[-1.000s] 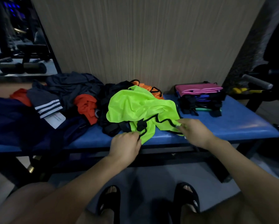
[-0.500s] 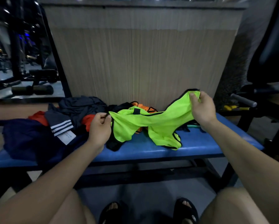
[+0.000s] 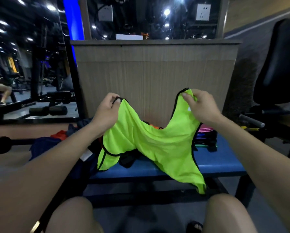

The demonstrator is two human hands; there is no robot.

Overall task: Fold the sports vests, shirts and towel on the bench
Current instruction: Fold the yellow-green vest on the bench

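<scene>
A neon green sports vest (image 3: pixel 157 145) with black trim hangs in the air over the blue bench (image 3: pixel 216 163). My left hand (image 3: pixel 107 111) pinches one black-edged shoulder strap of it. My right hand (image 3: pixel 199 106) pinches the other strap, at about the same height. The vest sags between the hands and its lower end drops past the bench's front edge. Behind it, a heap of unfolded clothes (image 3: pixel 60 138) in dark blue, red-orange and black lies on the left of the bench, partly hidden by the vest and my left arm.
A stack of folded garments (image 3: pixel 206 137), pink on top, sits on the bench's right end. A wood-panelled counter (image 3: pixel 154 73) rises right behind the bench. Gym equipment (image 3: pixel 265 118) stands at the right, a mirror with weight gear at the left.
Both hands have lifted the green vest off the pile and raised it high, spreading it by its shoulder straps. The view has tilted upward.
</scene>
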